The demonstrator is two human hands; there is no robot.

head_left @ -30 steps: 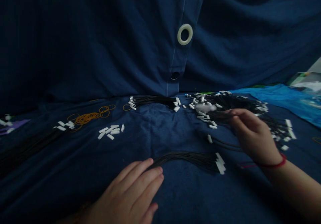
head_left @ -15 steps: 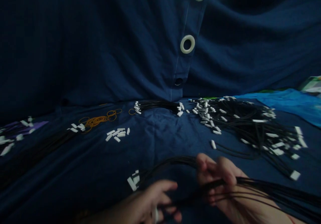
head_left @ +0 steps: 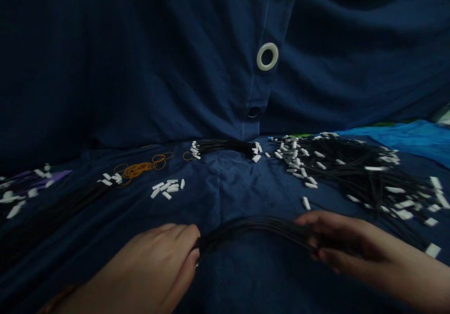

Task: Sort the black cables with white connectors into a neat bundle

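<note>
Head view: the left hand (head_left: pixel 158 265) grips one end of an arched bundle (head_left: pixel 253 227) of thin black cables, and the right hand (head_left: pixel 355 246) curls around the other, over creased blue cloth (head_left: pixel 225 194). Beyond lie looped orange bands (head_left: pixel 138 169) and blocky white plugs (head_left: pixel 171 188).

- Hanging curtain (head_left: pixel 147 70): dark blue woven cloth, softly creased, with a faint sheen along its folds.
- Cloth underneath (head_left: pixel 239 187): similar blue fabric, wrinkled, slightly satiny.
- Eyelet ring (head_left: pixel 259 57): pale, smooth, hard-looking; plastic or coated metal, cannot tell.
- Cable bundle (head_left: pixel 253 225): black, smooth plastic-like sheathing, dull to faintly shiny.
- Loose connectors (head_left: pixel 172 187): white plastic, apparently matt.
- Bands (head_left: pixel 139 168): thin, rubber-like, amber.
- Bright blue sheet (head_left: pixel 401 136): creased; cloth or plastic unclear.
</note>
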